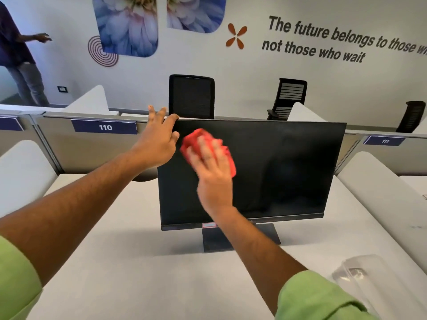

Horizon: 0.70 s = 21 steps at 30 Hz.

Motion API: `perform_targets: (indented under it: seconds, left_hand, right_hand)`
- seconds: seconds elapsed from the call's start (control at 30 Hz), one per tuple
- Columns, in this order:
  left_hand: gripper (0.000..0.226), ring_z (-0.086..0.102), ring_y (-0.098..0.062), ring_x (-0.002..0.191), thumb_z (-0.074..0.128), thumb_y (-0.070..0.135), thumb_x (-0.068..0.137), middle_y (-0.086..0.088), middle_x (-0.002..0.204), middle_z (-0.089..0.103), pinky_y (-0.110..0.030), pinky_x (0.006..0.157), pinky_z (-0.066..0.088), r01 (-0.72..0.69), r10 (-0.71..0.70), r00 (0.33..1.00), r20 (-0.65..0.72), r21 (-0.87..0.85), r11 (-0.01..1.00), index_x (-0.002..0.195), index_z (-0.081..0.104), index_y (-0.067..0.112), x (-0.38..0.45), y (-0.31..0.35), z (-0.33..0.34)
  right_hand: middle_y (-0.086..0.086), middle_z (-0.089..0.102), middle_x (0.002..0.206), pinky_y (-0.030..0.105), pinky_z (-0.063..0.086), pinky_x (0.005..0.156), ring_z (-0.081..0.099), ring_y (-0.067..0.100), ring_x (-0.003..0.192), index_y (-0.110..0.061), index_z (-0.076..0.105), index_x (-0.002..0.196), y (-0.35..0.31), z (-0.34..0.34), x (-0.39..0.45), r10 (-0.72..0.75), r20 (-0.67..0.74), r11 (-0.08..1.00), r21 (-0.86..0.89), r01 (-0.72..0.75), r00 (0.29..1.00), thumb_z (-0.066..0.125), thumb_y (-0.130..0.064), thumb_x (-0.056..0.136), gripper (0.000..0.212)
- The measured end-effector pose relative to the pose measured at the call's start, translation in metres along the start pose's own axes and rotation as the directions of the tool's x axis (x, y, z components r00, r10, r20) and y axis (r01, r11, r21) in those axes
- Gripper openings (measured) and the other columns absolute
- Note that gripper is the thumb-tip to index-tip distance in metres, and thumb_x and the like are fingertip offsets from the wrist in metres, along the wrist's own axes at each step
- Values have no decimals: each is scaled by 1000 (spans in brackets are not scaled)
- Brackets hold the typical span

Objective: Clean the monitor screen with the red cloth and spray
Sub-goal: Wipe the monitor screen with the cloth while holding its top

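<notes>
A black monitor [277,172] stands on its base on a white desk [115,250]. My left hand [159,137] grips the monitor's top left corner, fingers over the top edge and thumb on the front. With straight fingers my right hand [212,167] presses a bunched red cloth [198,137] flat against the upper left part of the dark screen. A clear plastic spray bottle [355,271] lies blurred on the desk at the lower right, apart from both hands.
Grey partitions with number plates 110 [105,127] and 111 [384,141] run behind the desk. White dividers flank it left and right. Black office chairs [191,95] stand beyond the partition. A person [20,54] stands at the far left by the wall.
</notes>
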<state>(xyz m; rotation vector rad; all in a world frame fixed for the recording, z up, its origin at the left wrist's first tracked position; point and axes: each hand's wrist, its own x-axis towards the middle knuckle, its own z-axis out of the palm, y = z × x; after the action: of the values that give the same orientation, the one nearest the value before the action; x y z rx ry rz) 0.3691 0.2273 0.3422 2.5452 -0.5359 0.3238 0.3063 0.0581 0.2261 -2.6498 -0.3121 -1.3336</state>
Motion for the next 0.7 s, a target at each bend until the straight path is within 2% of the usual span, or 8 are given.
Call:
perform_targets:
  seconds: [0.1, 0.17, 0.27, 0.33, 0.47, 0.53, 0.6, 0.7]
  left_hand:
    - [52, -13, -35, 153, 44, 21, 105, -11, 168, 9, -58, 119, 12, 11, -11, 1000, -3, -1, 1000, 154, 28, 17, 0, -4, -2]
    - [52, -14, -35, 153, 44, 18, 105, -13, 168, 8, -56, 120, 11, -4, 4, 1000, 7, -4, 1000, 154, 29, 16, 0, -5, -3]
    - [51, -17, -35, 152, 44, 13, 104, -15, 167, 6, -53, 121, 9, -40, 40, 999, 3, 2, 999, 153, 29, 12, 1, -5, -2]
    - [50, -18, -35, 152, 43, 11, 104, -14, 167, 5, -51, 121, 10, -54, 54, 999, -7, 5, 999, 153, 29, 11, 2, -3, -1]
    - [51, -20, -35, 151, 43, 12, 104, -14, 168, 4, -52, 121, 11, -59, 59, 998, -3, 10, 998, 153, 28, 12, 4, 2, 0]
    - [51, -20, -36, 151, 43, 12, 104, -14, 168, 4, -52, 121, 11, -53, 53, 999, -6, 14, 998, 153, 28, 12, 4, 4, 1]
    - [51, -20, -36, 151, 44, 13, 104, -14, 167, 5, -52, 121, 11, -42, 42, 999, -6, 16, 999, 153, 28, 11, 3, 4, 1]
    - [52, -20, -37, 151, 44, 15, 105, -15, 167, 4, -54, 121, 9, -13, 13, 1000, 6, 25, 1000, 154, 26, 12, -1, 1, -2]
  right_hand:
    - [-1, 23, 173, 57, 28, 124, 15, 31, 161, -31, 42, 159, -1, 7, -19, -275, 215, 959, -5, 282, 937, 52, -12, 105, 57]
    - [-1, 26, 172, 55, 32, 122, 22, 31, 159, -32, 43, 158, 14, 1, -16, -281, 192, 956, -32, 292, 940, 53, -11, 105, 58]
    - [1, 39, 167, 48, 43, 111, 40, 36, 150, -30, 57, 150, 49, -18, 4, -21, -36, 999, -46, 20, 999, 55, 0, 97, 61]
    - [3, 42, 165, 46, 42, 114, 43, 40, 147, -27, 58, 149, 83, -36, 16, 205, -163, 975, -55, -216, 965, 53, 5, 91, 67]
    - [2, 33, 170, 45, 36, 123, 36, 37, 149, -27, 45, 158, 152, -68, 29, 669, -238, 732, 50, -679, 704, 49, 8, 94, 74]
    - [0, 30, 170, 47, 39, 122, 33, 33, 151, -28, 41, 160, 161, -70, 30, 757, -244, 640, 90, -763, 606, 51, 5, 99, 70]
    - [-1, 30, 170, 44, 38, 123, 31, 32, 152, -29, 42, 160, 150, -64, 24, 697, -254, 704, 61, -708, 671, 52, 7, 98, 72]
    - [3, 32, 170, 43, 34, 125, 32, 39, 152, -24, 49, 156, 122, -45, -12, 473, -183, 875, -18, -484, 862, 53, 15, 91, 76]
